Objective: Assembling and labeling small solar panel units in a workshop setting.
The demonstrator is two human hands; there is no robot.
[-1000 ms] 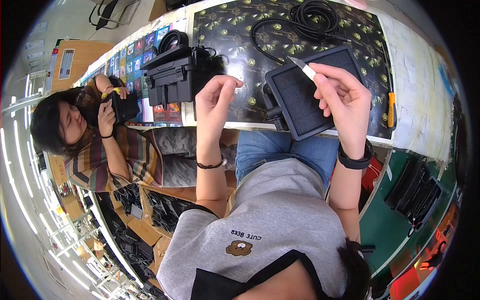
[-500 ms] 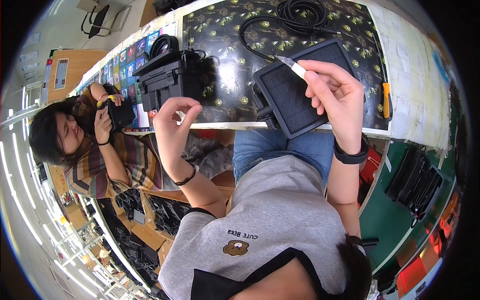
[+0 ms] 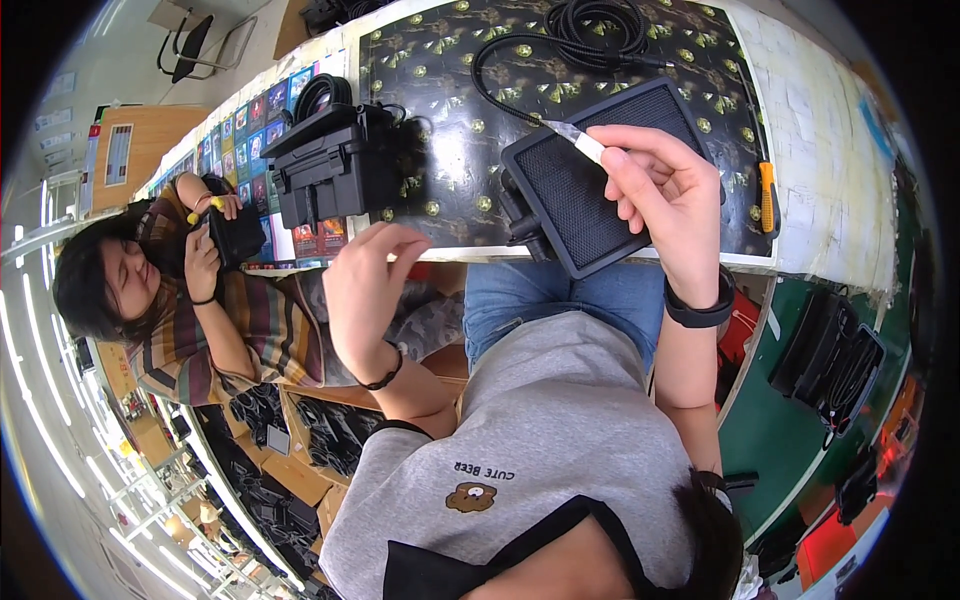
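Note:
Between the thumb and fingers of my right hand (image 3: 665, 190) is a slim white tube with a pale pointed tip (image 3: 588, 148); its kind is not clear. It points up and left over a flat black mesh-faced panel (image 3: 570, 190), which lies tilted at the table's front edge. A black braided cable (image 3: 490, 70) runs near the panel to a coil (image 3: 600, 35) behind it. My left hand (image 3: 365, 290) hangs at the front edge, left of the panel, its thumb and forefinger pinched together. Anything in that pinch is too small to make out.
A black hard case (image 3: 325, 165) stands on the left of the patterned table mat (image 3: 460, 150). A yellow-handled tool (image 3: 767, 200) lies at the right edge. Beyond the case, a seated co-worker (image 3: 200, 290) handles a black object. Black equipment (image 3: 830, 350) rests on a green surface at right.
My left hand has lowered and shifted slightly right, its fingertips drawn closer together. My right hand keeps the white tube, moving only slightly down and left.

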